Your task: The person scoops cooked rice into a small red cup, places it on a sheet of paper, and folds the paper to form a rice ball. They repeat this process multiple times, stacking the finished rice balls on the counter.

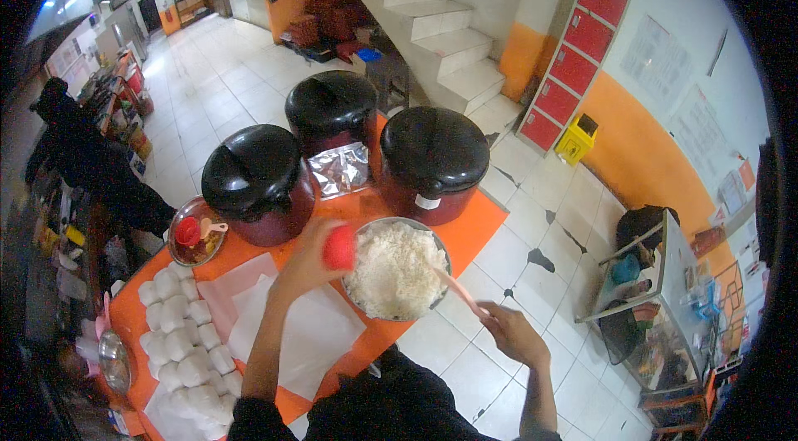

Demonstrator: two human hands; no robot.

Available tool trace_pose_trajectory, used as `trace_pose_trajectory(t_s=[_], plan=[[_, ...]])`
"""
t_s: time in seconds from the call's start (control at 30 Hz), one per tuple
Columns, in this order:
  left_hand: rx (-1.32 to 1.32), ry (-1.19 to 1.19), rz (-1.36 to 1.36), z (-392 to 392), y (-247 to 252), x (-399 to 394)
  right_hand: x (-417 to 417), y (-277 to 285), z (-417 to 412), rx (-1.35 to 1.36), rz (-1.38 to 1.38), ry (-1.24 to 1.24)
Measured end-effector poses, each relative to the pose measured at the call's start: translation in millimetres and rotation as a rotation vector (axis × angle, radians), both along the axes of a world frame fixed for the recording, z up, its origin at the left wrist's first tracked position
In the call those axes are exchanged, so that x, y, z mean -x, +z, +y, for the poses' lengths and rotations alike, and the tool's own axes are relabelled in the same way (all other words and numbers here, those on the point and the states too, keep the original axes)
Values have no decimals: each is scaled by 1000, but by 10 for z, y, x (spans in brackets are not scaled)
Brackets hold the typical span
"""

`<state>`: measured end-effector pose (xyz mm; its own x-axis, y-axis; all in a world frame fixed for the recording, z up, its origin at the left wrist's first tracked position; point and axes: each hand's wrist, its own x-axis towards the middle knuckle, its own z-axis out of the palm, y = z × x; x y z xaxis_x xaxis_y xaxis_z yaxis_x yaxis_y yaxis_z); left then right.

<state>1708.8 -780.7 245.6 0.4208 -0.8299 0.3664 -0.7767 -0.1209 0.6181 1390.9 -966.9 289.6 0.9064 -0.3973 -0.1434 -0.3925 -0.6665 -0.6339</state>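
My left hand (310, 259) grips a small red cup (340, 248) at the left rim of a round metal pot (444, 299) full of white rice (393, 266). The cup is tilted and slightly blurred, so its inside cannot be seen. In my right hand (514, 335) is the handle of a pale pink rice paddle (462, 292), its blade pushed into the rice on the right side. Sheets of white wrapping paper (318, 338) lie on the orange table (477, 223) below my left forearm. Left of them, white wrapped bundles (181, 335) are piled in rows.
Three dark red containers with black lids (252, 166), (331, 101), (434, 148) stand along the table's far side, a silver foil packet (340, 168) between them. A metal bowl (181, 254) holds another red cup (187, 232). At the left, a person in dark clothes (93, 148) stands near a cluttered counter.
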Motion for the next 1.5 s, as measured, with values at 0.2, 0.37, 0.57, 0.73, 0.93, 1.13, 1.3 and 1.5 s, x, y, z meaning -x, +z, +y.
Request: trace_pose_trajectory(t_s=[0.2, 0.37, 0.57, 0.73, 0.93, 1.13, 1.3, 1.5], plan=[[-123, 259, 269, 853, -315, 754, 354, -474, 149, -557, 154, -336], [-65, 332, 419, 688, -452, 1027, 29, -588, 335, -985, 87, -476], [3, 403, 499, 589, -501, 1155, -66, -777, 549, -1079, 15, -537], [11, 464, 429, 589, -607, 1293, -105, -1014, 695, -1124, -45, -535], [-91, 430, 350, 392, -672, 1412, -322, -893, 898, -1261, -131, -643], [37, 362, 275, 86, -594, 1405, -474, -1085, 1029, -997, -222, -545], [-5, 369, 336, 26, -657, 1430, -534, -1111, 917, -509, -160, -353], [76, 398, 374, -96, -770, 1364, -708, -817, 700, -199, -25, -83]])
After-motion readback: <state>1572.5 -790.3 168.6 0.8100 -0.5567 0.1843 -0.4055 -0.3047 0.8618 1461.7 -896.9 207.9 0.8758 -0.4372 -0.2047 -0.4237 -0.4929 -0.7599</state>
